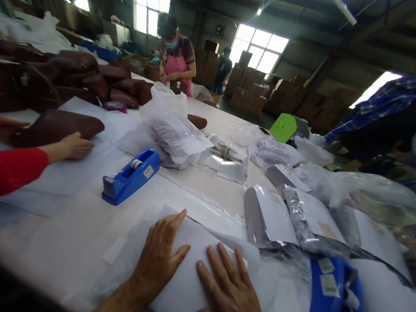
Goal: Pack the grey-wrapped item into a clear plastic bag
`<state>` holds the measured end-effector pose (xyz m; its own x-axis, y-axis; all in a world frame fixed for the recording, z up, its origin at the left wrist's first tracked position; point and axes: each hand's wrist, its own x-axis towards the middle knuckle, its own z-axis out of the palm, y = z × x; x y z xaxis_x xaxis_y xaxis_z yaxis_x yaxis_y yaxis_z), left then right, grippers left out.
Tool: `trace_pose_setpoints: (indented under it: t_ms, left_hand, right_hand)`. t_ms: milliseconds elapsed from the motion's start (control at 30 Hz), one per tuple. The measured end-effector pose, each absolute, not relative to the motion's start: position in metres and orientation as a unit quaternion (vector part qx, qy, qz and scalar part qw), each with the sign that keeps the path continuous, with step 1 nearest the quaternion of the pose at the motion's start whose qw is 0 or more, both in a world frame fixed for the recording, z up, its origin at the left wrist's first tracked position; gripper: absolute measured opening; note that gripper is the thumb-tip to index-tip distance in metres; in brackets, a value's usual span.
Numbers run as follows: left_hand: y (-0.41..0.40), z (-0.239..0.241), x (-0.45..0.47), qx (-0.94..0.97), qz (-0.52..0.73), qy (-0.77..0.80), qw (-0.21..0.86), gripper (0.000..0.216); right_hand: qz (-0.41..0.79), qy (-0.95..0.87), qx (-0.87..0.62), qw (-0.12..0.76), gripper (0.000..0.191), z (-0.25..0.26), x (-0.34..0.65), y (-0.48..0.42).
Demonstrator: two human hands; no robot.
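A sheet of white paper [182,286] lies in front of me on a plastic-wrapped packet, with thin translucent wrapping showing around its edges. My left hand [163,253] rests on the paper's left side, thumb apart and fingers stretched forward. On the right half, my right hand [230,288] lies flat with its fingers spread. Neither hand grips anything. What lies beneath the paper is hidden. To the right of my hands is a blue tape dispenser [333,308]. A second blue tape dispenser [131,176] stands beyond my left hand.
At left, a co-worker's hands in red sleeves [5,169] hold a brown leather bag [61,125]. Brown bags [77,68] are piled behind. Several wrapped packets [269,216] lie at right. A white plastic bundle [173,125] sits mid-table. A person in a pink apron [177,66] stands across.
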<state>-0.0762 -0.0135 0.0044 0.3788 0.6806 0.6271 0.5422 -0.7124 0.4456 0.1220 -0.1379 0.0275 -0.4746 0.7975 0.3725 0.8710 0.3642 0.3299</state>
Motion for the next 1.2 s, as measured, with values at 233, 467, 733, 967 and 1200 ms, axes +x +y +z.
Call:
trace_pose_setpoints:
  t_ms: [233, 467, 733, 967, 1200]
  left_hand:
    - [-0.005, 0.02, -0.083, 0.897, 0.337, 0.283, -0.025, 0.043]
    - [0.016, 0.009, -0.094, 0.933, 0.279, 0.224, -0.042, 0.045]
    - [0.02, -0.004, -0.099, 0.937, 0.264, 0.227, 0.03, 0.048]
    - [0.02, 0.002, -0.092, 0.927, 0.273, 0.233, 0.11, 0.051]
    - [0.018, 0.012, -0.089, 0.924, 0.281, 0.226, 0.124, 0.054]
  right_hand:
    - [-0.234, -0.865, -0.429, 0.112, 0.063, 0.025, 0.149, -0.118]
    - [-0.172, -0.842, -0.489, 0.149, 0.043, 0.037, 0.175, -0.087]
    - [0.062, -0.788, -0.574, 0.211, 0.068, 0.022, 0.2, -0.105]
    - [0.204, -0.44, -0.818, 0.309, 0.049, 0.035, 0.227, -0.143]
    - [0.523, -0.186, -0.756, 0.346, 0.067, 0.043, 0.217, -0.163]
